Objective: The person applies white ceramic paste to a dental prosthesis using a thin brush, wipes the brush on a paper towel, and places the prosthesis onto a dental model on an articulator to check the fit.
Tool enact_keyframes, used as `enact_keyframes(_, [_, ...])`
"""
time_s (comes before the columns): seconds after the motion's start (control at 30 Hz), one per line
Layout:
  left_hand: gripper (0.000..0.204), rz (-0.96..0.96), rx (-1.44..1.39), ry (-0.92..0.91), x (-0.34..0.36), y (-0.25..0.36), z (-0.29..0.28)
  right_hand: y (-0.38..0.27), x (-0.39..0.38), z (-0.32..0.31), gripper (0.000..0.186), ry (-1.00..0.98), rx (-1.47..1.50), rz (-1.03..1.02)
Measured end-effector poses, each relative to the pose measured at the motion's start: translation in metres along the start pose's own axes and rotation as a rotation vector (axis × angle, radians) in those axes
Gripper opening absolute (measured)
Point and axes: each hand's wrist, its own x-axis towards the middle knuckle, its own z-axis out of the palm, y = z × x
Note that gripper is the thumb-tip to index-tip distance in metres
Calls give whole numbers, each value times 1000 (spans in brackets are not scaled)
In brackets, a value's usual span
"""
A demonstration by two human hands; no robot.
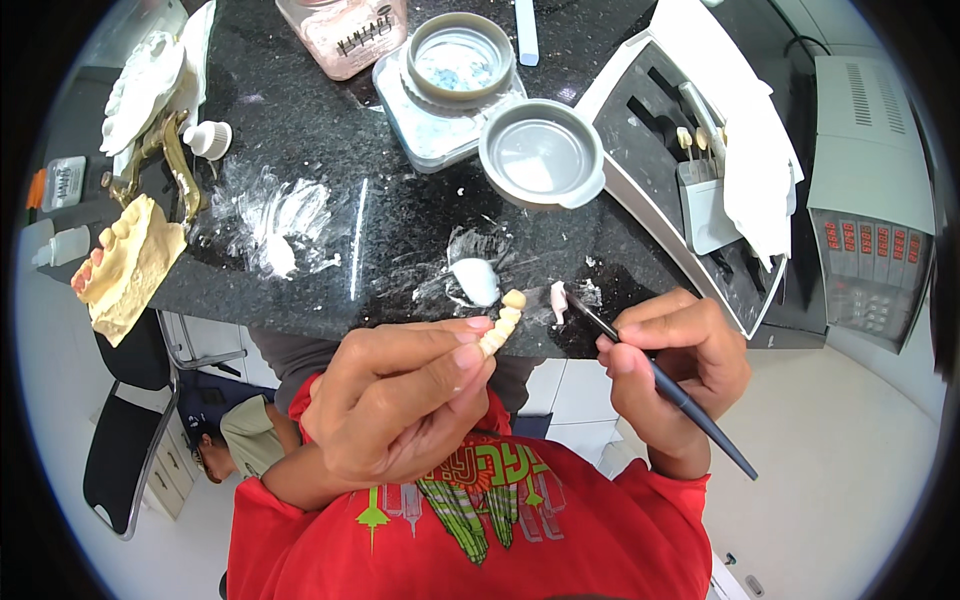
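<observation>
"What does the left hand point(395, 395) have?"
"It pinches a row of tooth-shaped crowns point(506, 322) by the near edge of the black counter point(395, 265); fingertips hide the lower end."
"And the right hand point(680, 370)?"
"Grasping a slim dark-handled tool point(702, 416), partly covered by fingers. Its tip is at a pinkish dab point(558, 299); I can't tell whether they touch."
"Anything cut off?"
"A jar point(345, 55), by the upper edge."

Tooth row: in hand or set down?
In hand: the left hand pinches the tooth row between thumb and fingers. Cannot tell whether its far end touches the counter.
</observation>
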Motion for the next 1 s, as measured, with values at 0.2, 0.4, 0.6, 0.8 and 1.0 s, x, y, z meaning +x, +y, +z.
enact_keyframes(0.2, [33, 23, -16, -24, 1, -1, 0, 4, -6, 7, 28, 71, 175, -131])
enact_keyframes(0.4, [34, 54, -18, -23, 1, -4, 0, 4, 1, 20, 27, 3, 166, -272])
enact_keyframes(0.6, [35, 48, -14, -16, 0, -3, 1, 5, 3, 23, 25, 11, 121, -298])
enact_keyframes(0.8, [34, 39, -20, -18, 0, -2, 0, 1, 4, 21, 24, -22, 94, -277])
enact_keyframes(1.0, [33, 30, -14, -10, 1, -2, 1, 4, 2, 21, 24, 2, 142, -261])
